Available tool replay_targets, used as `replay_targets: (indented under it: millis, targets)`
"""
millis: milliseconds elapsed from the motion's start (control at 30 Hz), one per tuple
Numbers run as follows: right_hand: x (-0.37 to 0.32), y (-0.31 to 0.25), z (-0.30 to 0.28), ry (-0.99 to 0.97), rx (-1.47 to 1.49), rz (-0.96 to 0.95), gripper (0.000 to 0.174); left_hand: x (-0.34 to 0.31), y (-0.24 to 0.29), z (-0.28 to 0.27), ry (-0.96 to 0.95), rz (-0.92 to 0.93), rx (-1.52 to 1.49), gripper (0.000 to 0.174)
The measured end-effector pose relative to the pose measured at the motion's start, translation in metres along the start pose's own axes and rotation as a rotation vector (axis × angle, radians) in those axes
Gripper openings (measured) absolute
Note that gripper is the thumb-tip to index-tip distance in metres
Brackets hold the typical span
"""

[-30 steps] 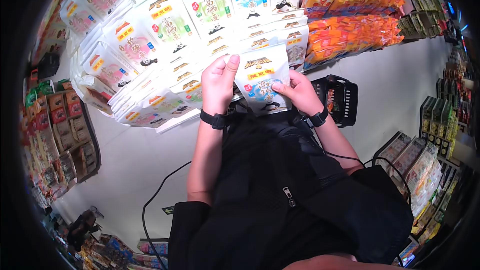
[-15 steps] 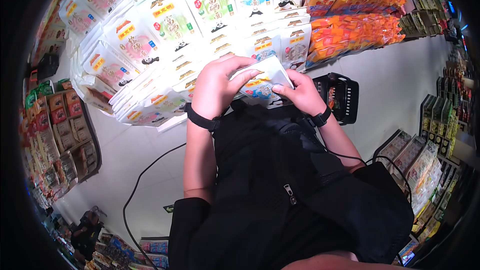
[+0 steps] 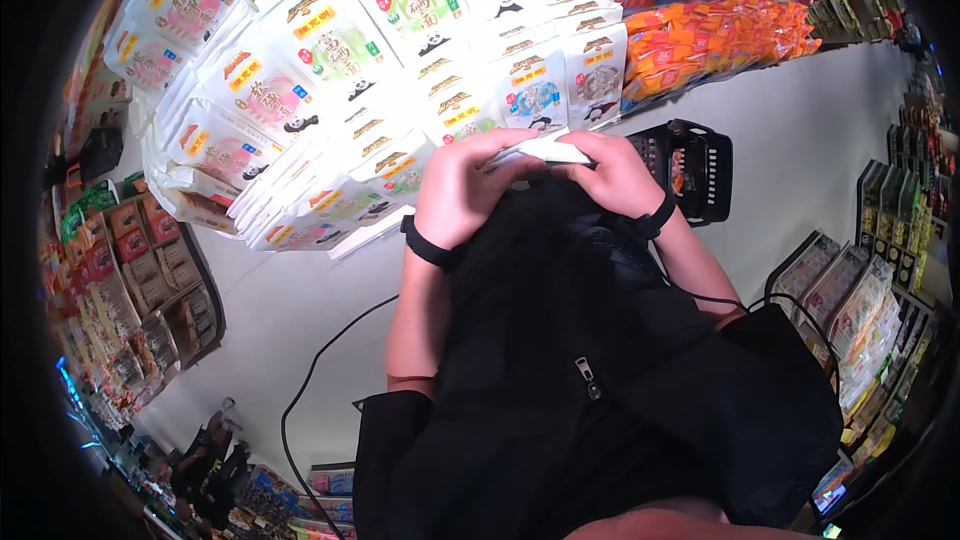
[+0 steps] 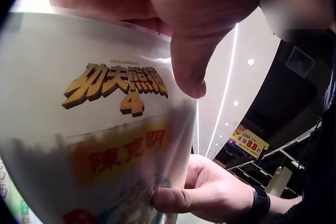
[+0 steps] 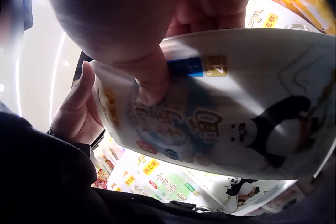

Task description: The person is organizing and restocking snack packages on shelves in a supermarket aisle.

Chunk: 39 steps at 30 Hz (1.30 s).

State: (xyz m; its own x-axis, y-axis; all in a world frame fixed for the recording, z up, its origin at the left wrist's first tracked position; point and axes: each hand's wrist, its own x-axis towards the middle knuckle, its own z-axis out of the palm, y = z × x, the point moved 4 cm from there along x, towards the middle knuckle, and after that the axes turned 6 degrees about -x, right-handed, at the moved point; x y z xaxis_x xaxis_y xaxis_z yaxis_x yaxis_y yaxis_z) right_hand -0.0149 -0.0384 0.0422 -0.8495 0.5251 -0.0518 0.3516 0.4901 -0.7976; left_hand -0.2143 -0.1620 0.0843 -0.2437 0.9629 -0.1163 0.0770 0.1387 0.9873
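Pack's in both your hands, in front of your torso at the near edge of the display. It's a flat white pouch [image 5: 226, 98], smooth, paper-like with a soft sheen; raised gold title [image 4: 118, 90] effect is probably just print. Below that: yellow label [image 4: 118, 150], blue round motif, black-and-white panda [image 5: 275, 129].

Left hand [image 3: 462, 190] grips the title end, thumb [image 4: 191, 66] at the edge. Right hand [image 3: 622, 175] pinches the side lower down, thumb [image 5: 152, 82] on the printed face, fingers behind. Two-point hold likely keeps the pack from folding; its face bows between the grips. From the head view it's foreshortened to a white sliver, so contents can't be told.

Matching white packs [image 3: 340, 50] stand in overlapping, slanted rows, prints outward, presumably so each type reads at a glance. Glossy crinkled orange bags [image 3: 720, 50] pile beside them, looser in shape. Black slotted plastic basket [image 3: 715, 180] sits on the pale, smooth floor [image 3: 780, 130] past your right hand, something reddish inside, too small to identify. Black bands [image 3: 428, 243] circle both wrists.
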Motion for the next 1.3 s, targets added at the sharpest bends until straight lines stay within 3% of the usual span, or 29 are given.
replay_targets:
  millis: [100,300,400,500,600,667,767,800,867,1067,1200,1300]
  targets:
    - [-0.003,0.012,0.002,0.021,-0.039,-0.053,0.031,0.001,-0.008,0.010,0.034,-0.022,-0.010,0.031]
    - [-0.011,0.014,0.007,-0.059,-0.033,0.058,0.030,-0.004,-0.026,0.011,-0.043,-0.093,0.122,0.025]
    - [-0.012,0.017,0.008,-0.086,-0.064,0.065,0.031,-0.004,-0.010,0.013,-0.062,0.143,0.413,0.024]
    - [-0.013,0.026,0.011,-0.041,-0.058,-0.009,0.030,-0.009,-0.009,0.014,-0.027,0.269,0.338,0.023]
    - [-0.015,0.036,0.009,0.017,0.082,0.046,0.030,-0.015,-0.013,0.001,0.108,-0.169,0.012,0.023]
    - [-0.015,0.045,0.002,0.053,0.118,0.219,0.028,-0.019,-0.033,-0.012,0.273,-0.034,-0.128,0.027]
    - [-0.010,0.088,0.002,0.163,0.416,0.294,0.033,-0.026,-0.068,-0.029,0.470,-0.056,-0.211,0.029]
    - [-0.005,0.093,0.001,0.194,0.518,0.279,0.036,-0.031,-0.080,-0.032,0.472,-0.181,-0.256,0.029]
    - [0.005,0.092,-0.006,0.182,0.560,0.297,0.043,-0.037,-0.106,-0.028,0.473,-0.113,-0.382,0.028]
    - [0.044,0.137,0.024,0.067,0.720,0.206,0.054,-0.075,-0.162,-0.021,0.263,-0.440,0.054,0.031]
    - [0.049,0.172,0.055,-0.058,0.749,0.264,0.055,-0.106,-0.216,-0.023,-0.009,-0.655,0.170,0.040]
    - [0.045,0.192,0.068,-0.072,0.767,0.315,0.051,-0.121,-0.236,-0.027,0.056,-0.671,0.166,0.044]
